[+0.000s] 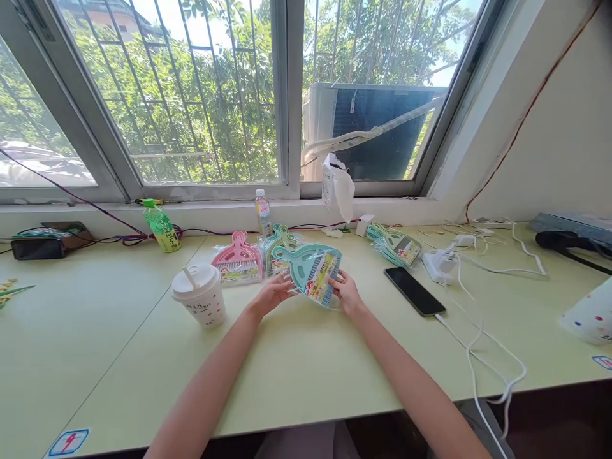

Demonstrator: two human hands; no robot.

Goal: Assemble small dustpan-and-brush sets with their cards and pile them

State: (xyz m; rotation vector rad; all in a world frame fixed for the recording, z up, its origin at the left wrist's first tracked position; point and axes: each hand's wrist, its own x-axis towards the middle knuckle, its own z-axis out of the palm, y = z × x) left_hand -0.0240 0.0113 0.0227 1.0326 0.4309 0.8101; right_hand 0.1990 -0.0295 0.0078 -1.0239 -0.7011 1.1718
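Both my hands hold up a teal mini dustpan and brush set [313,274] in clear plastic wrap with a yellow label, slanted above the table. My left hand [275,294] is closed on its left edge, fingers partly hidden by the wrap. On the right edge, the fingers of my right hand [345,288] grip the packet near the label. Just behind lies a green wrapped dustpan set [282,236], partly covered by the held one. Beside it on the left rests a pink wrapped dustpan set [239,260].
A white lidded cup [203,299] stands left of my hands. Farther right are more green wrapped dustpan sets [394,245], a charging phone [414,290] and a white power strip [438,264] with cables. A green bottle [161,226] and a clear bottle [262,213] are near the window.
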